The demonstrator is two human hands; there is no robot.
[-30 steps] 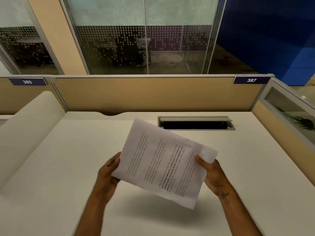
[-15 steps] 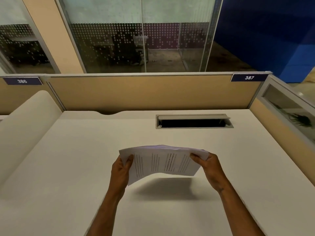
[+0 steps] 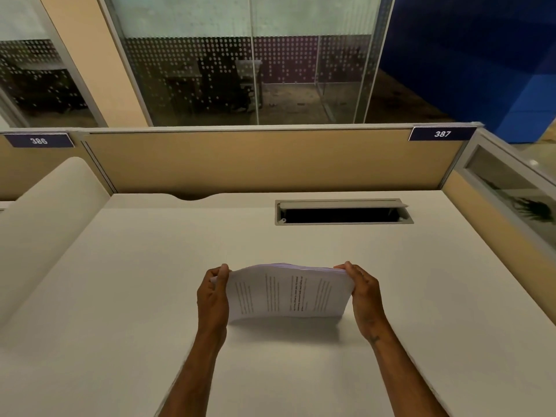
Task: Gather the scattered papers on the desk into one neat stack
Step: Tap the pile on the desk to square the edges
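Note:
A stack of white printed papers (image 3: 288,293) stands on its long lower edge on the white desk (image 3: 135,296), leaning towards me with the text running sideways. My left hand (image 3: 212,299) grips the stack's left edge and my right hand (image 3: 365,299) grips its right edge. The top edges of the sheets look slightly uneven and bowed. No loose sheets lie elsewhere on the desk.
An open cable slot (image 3: 343,212) is set into the desk behind the papers. A tan partition (image 3: 264,161) with labels 386 and 387 closes the back; a side partition with a glass strip (image 3: 511,194) runs along the right. A curved white divider (image 3: 45,224) stands left.
The papers went from a tilted, lifted hold to standing upright on the desk, squared between both hands. Both hands came lower and closer to the desk surface.

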